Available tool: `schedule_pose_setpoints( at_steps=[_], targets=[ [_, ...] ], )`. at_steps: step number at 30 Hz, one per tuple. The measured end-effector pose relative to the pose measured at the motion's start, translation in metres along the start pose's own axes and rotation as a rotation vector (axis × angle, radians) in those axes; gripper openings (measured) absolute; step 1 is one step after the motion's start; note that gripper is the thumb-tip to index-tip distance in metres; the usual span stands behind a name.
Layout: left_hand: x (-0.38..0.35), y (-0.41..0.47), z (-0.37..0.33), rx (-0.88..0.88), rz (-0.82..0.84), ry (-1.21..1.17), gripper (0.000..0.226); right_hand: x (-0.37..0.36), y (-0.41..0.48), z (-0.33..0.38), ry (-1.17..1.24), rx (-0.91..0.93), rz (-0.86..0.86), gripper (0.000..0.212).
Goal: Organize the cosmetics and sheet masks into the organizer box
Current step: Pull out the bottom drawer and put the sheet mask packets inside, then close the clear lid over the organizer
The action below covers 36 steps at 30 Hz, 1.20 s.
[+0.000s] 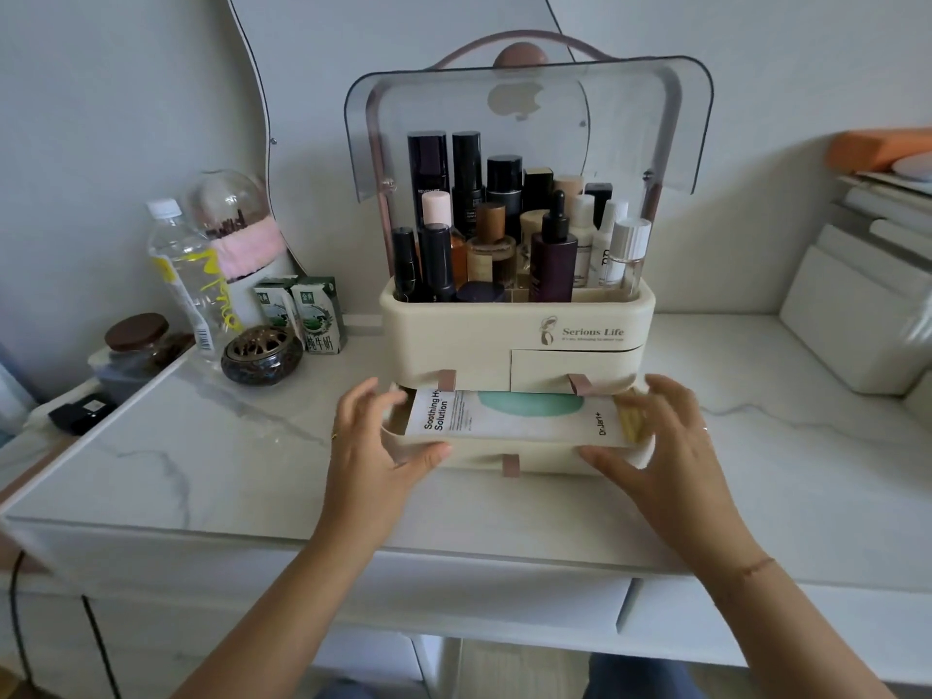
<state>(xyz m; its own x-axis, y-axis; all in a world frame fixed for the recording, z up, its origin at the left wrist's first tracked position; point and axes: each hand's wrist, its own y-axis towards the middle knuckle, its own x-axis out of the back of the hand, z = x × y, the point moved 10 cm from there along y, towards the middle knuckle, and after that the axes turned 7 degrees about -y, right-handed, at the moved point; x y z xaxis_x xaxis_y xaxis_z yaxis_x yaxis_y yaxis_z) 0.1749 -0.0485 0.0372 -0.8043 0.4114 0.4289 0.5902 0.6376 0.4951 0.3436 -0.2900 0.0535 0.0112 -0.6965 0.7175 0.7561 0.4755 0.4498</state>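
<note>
sheet masks (514, 418) in open drawer (555, 454)

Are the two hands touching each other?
Apart. The head view shows the left hand and right hand at opposite ends of the sheet mask, which spans the gap.

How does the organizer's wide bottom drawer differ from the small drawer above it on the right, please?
The bottom drawer is pulled out; the small drawer is pushed in. The bottom drawer spans the whole organizer; the small drawer covers about the right half. The bottom drawer shows sheet masks; the small drawer's contents are hidden. Both are cream with a pink pull tab.
</note>
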Motion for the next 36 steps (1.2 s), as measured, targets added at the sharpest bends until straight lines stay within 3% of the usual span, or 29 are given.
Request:
schedule_pose_setpoints(
  at_steps=[2, 4, 6, 9, 12, 16, 23, 28, 31, 33, 36],
  targets=[
    [-0.007, 0.008, 0.023, 0.198, 0.022, -0.091, 0.092, -0.008, 0.009, -0.017, 0.087, -0.097, 0.016, 0.090],
    [-0.022, 0.014, 0.036, 0.327, 0.119, -0.196, 0.102, -0.024, 0.017, -0.030, 0.235, -0.214, 0.124, 0.099],
    [-0.031, 0.022, 0.038, 0.321, 0.173, -0.262, 0.099, -0.036, 0.027, -0.034, 0.321, -0.230, 0.200, 0.079],
    [-0.031, 0.026, 0.042, 0.302, 0.131, -0.253, 0.087, -0.038, 0.039, -0.042, 0.280, -0.203, 0.187, 0.056],
    [-0.024, 0.028, 0.047, 0.284, 0.041, -0.137, 0.080, -0.038, 0.044, -0.049, 0.241, -0.203, 0.151, 0.051],
    [-0.023, 0.036, 0.045, 0.240, 0.002, -0.212, 0.055, -0.034, 0.046, -0.054, 0.223, -0.230, 0.089, 0.045],
    [-0.022, 0.041, 0.057, 0.255, -0.051, -0.384, 0.061, -0.030, 0.045, -0.056, 0.212, -0.266, 0.015, 0.042],
    [-0.022, 0.041, 0.055, 0.255, -0.042, -0.360, 0.057, -0.029, 0.043, -0.055, 0.165, -0.264, 0.021, 0.038],
    [-0.025, 0.040, 0.054, 0.279, -0.015, -0.379, 0.059, -0.036, 0.040, -0.050, 0.228, -0.292, 0.110, 0.051],
    [-0.022, 0.044, 0.048, 0.290, -0.003, -0.403, 0.069, -0.031, 0.041, -0.043, 0.287, -0.282, 0.135, 0.076],
    [0.006, 0.071, 0.008, 0.181, -0.084, -0.656, 0.072, 0.018, 0.061, -0.008, 0.342, -0.118, 0.001, 0.103]
  ],
)
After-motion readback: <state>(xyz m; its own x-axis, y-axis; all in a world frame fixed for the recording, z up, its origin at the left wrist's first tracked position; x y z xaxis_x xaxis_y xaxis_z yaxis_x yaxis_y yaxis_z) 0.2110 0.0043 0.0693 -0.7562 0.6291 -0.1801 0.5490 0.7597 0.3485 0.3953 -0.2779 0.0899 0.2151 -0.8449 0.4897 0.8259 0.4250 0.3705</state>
